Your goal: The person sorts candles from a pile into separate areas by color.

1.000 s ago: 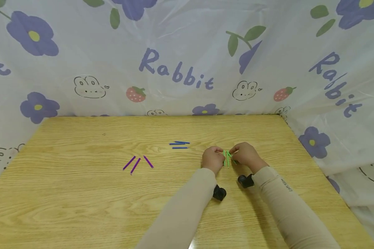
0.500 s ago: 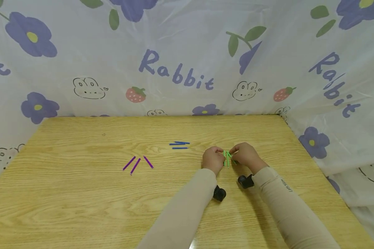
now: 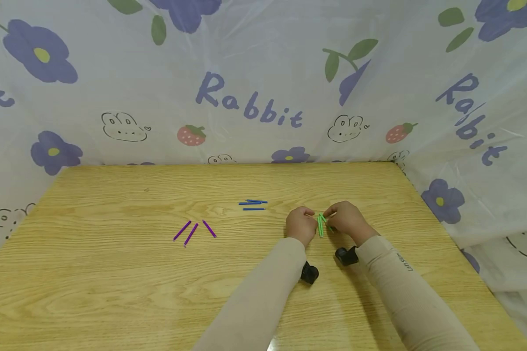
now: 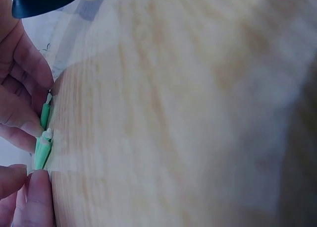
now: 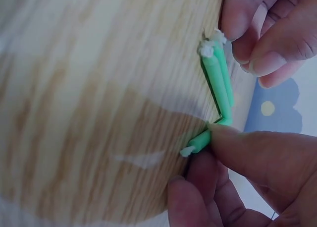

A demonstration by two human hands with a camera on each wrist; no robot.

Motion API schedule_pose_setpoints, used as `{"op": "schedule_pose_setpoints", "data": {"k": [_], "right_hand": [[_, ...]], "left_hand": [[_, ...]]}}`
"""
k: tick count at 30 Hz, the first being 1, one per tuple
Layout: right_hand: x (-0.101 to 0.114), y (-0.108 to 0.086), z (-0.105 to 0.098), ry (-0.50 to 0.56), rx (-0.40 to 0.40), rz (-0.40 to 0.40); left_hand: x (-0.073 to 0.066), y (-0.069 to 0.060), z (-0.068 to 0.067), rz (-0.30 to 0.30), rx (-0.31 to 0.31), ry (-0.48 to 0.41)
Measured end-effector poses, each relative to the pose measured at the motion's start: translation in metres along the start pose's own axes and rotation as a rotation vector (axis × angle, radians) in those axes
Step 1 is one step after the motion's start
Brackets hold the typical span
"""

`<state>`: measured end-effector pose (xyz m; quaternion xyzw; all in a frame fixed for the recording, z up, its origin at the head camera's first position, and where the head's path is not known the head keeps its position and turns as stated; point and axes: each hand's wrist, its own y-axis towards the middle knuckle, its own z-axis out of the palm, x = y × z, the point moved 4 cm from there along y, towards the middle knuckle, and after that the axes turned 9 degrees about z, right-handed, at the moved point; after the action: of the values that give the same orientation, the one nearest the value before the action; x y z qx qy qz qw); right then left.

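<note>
Green candles with white wicks lie between the two hands, right of the table's middle. Two green candles [image 5: 218, 83] lie side by side in the right wrist view. A third, slanted green candle [image 5: 200, 141] meets them at one end. My right hand [image 3: 348, 218] pinches that slanted candle between thumb and fingers. My left hand [image 3: 301, 225] is just left of the pair, fingers bent and close against the outer candle. In the left wrist view its fingertips [image 4: 38, 195] are by the pair's side; whether they press it is hard to see.
Three blue candles [image 3: 253, 208] lie farther back near the middle of the wooden table [image 3: 114, 282]. To the left are three purple candles [image 3: 191, 234], spread at angles. Black wrist cameras [image 3: 309, 273] hang under both sleeves. A patterned white curtain [image 3: 254, 53] borders the table.
The leftmost green candle has moved right and now lies against the middle one. My left hand has shifted very slightly right; the right hand has hardly moved.
</note>
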<state>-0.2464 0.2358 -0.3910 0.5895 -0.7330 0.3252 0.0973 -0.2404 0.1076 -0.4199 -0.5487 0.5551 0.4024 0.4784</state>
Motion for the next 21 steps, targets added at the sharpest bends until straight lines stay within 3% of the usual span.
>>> {"op": "schedule_pose_setpoints", "data": {"k": [8,21], "right_hand": [[0.002,0.000,0.000,0.003,-0.005,-0.001],[-0.003,0.001,-0.002,-0.070,-0.026,-0.034]], "left_hand": [[0.001,0.002,-0.002,-0.019,0.017,-0.004],[0.005,0.002,-0.018,-0.028,0.116,-0.162]]}}
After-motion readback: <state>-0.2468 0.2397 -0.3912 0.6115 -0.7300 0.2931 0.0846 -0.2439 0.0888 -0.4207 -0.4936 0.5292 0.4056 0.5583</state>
